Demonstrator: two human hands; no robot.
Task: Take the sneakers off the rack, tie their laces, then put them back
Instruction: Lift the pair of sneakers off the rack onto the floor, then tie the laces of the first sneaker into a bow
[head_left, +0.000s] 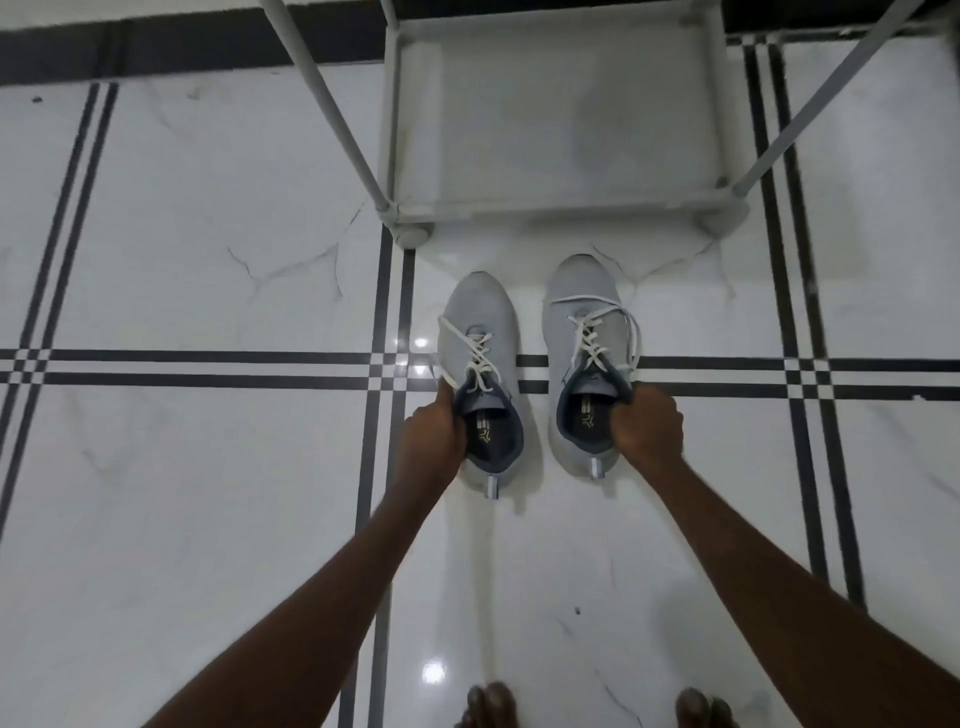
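Note:
Two light grey sneakers with loose white laces stand side by side on the floor, toes pointing at the rack. My left hand (432, 436) grips the collar of the left sneaker (480, 322) on its left side. Fingers of my right hand (647, 428) are tucked into the opening of the right sneaker (582, 291). The laces hang untied over both tongues. The white shoe rack (563, 210) stands just beyond the toes; its bottom shelf holds nothing.
White marble floor with dark stripe lines (208, 366) spreads all around. The rack's slanted poles (332, 109) rise at the left and right of its shelf. My bare toes (488, 706) show at the bottom edge.

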